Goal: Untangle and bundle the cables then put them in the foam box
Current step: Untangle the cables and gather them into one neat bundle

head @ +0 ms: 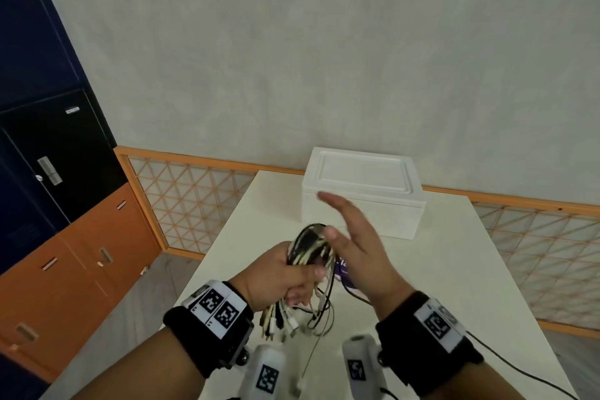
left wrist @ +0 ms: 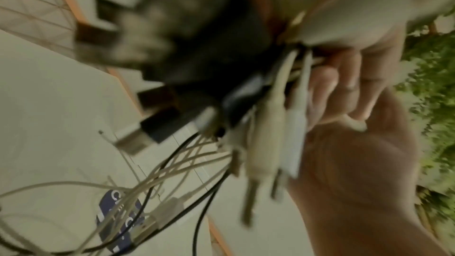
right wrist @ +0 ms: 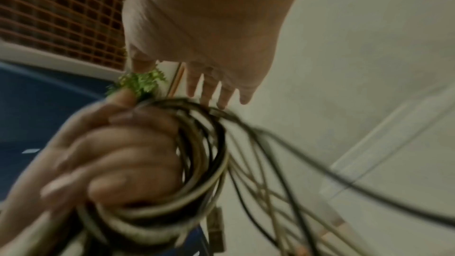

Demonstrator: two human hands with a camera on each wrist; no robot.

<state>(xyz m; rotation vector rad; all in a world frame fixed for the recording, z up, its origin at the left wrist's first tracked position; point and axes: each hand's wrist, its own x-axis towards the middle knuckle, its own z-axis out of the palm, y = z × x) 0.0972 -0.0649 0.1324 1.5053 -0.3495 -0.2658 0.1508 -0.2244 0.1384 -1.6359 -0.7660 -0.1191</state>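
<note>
My left hand (head: 292, 273) grips a coiled bundle of black and white cables (head: 311, 247) above the white table (head: 454, 269). Several plugs and loose ends (head: 282, 321) hang below the fist. In the left wrist view my left hand's fingers (left wrist: 344, 92) curl round the cables (left wrist: 265, 124). My right hand (head: 344, 221) is held beside the coil with straight fingers and holds nothing; its thumb is close to the top of the loop. In the right wrist view the right hand's palm (right wrist: 209, 36) is above the coil (right wrist: 211, 163). The white foam box (head: 363, 201) stands behind with its lid on.
A blue card (head: 342, 271) lies on the table under the hanging cables. One black cable (head: 519, 370) trails over the table's right front part. An orange lattice railing (head: 194, 204) runs behind the table, and orange and dark cabinets (head: 65, 237) stand at the left.
</note>
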